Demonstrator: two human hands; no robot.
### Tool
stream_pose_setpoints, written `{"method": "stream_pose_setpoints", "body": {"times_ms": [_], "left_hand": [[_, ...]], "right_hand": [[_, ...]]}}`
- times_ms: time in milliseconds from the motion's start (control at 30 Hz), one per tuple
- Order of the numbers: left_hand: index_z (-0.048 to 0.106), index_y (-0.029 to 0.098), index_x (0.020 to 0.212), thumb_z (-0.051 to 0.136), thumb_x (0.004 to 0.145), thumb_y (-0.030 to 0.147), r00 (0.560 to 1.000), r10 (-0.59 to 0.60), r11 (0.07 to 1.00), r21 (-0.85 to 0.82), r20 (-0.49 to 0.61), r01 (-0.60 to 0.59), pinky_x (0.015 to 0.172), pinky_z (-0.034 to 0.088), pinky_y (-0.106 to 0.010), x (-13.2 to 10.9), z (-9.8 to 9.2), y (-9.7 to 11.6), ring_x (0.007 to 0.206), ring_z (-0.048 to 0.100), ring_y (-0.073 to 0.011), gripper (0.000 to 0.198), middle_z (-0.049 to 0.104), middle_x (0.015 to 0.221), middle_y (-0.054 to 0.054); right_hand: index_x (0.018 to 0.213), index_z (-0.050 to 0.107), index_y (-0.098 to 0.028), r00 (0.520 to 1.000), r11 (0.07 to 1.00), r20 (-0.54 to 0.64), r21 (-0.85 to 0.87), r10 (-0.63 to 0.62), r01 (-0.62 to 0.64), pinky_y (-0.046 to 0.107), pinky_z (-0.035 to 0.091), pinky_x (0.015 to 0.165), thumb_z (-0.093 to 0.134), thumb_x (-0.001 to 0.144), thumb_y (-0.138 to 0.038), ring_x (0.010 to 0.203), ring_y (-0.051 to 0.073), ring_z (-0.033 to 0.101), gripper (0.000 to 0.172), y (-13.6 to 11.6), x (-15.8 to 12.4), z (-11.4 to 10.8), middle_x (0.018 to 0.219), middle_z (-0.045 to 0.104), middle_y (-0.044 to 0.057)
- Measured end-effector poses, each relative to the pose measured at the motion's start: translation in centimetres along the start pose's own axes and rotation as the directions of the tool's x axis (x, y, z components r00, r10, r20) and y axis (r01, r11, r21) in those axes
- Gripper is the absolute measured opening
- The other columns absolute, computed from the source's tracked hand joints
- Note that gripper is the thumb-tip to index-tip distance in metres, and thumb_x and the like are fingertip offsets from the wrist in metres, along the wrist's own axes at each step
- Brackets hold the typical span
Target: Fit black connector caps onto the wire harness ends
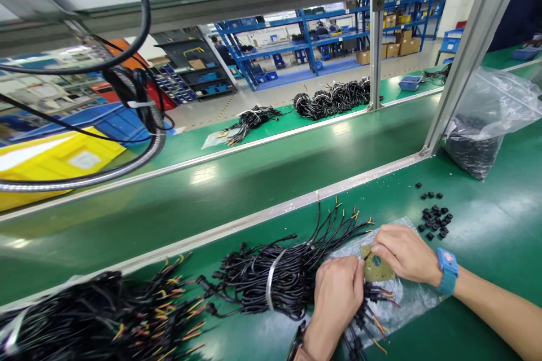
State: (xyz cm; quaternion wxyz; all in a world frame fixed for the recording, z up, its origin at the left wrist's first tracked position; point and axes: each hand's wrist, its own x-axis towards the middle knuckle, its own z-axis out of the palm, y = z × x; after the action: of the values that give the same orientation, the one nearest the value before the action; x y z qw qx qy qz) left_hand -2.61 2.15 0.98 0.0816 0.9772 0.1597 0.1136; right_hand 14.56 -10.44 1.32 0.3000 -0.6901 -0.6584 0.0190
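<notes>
My left hand is closed, its fingers curled down beside an olive-coloured flat piece with a dark round spot. My right hand, with a blue band on the wrist, has thumb and fingers pressed together at the upper edge of that piece. What either hand grips is hidden by the fingers. Below them lie black cables with red and yellow wire ends, on a clear plastic bag. Left of my hands rests a bundle of black cables, bound with a white tie.
Another cable bundle lies at lower left. Small black parts are scattered on the green table right of my hands, before a clear bag of dark parts. A metal post rises there. Cables hang at upper left, near a yellow bin.
</notes>
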Motion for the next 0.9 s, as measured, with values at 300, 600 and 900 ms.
{"method": "stream_pose_setpoints", "body": {"times_ms": [300,600,900], "left_hand": [[0.057,0.023,0.069,0.047,0.099,0.025,1.000,-0.001,0.999,0.047,0.026,0.000,0.059,0.028,-0.034,0.15,0.14,0.08,0.058,0.063,-0.0194,0.032,0.066,0.062,0.000],[0.051,0.024,0.082,0.045,0.098,0.021,0.996,-0.065,0.997,-0.026,0.054,0.066,0.064,0.035,-0.034,0.01,-0.29,0.44,0.068,0.065,-0.0208,0.018,0.067,0.073,0.000],[0.047,0.023,0.089,0.046,0.092,0.015,0.999,-0.045,0.987,-0.155,-0.007,0.043,0.063,0.038,-0.032,-0.19,-0.16,0.11,0.068,0.064,-0.0200,0.009,0.063,0.074,-0.001]], "right_hand": [[0.083,0.055,-0.020,1.000,1.000,0.003,0.010,0.017,-0.017,0.031,0.030,0.065,0.027,0.110,-0.037,0.069,0.019,0.049,0.042,-0.04,0.11,0.04,0.074,0.056,0.003],[0.083,0.054,-0.020,1.000,1.000,0.003,0.004,0.009,-0.009,0.031,0.031,0.065,0.029,0.110,-0.036,0.069,0.019,0.049,0.040,0.00,0.03,0.12,0.074,0.056,0.003],[0.083,0.055,-0.020,1.000,1.000,0.004,0.001,0.006,-0.006,0.031,0.031,0.064,0.030,0.110,-0.036,0.069,0.019,0.050,0.041,-0.10,0.06,0.00,0.074,0.057,0.003]]}}
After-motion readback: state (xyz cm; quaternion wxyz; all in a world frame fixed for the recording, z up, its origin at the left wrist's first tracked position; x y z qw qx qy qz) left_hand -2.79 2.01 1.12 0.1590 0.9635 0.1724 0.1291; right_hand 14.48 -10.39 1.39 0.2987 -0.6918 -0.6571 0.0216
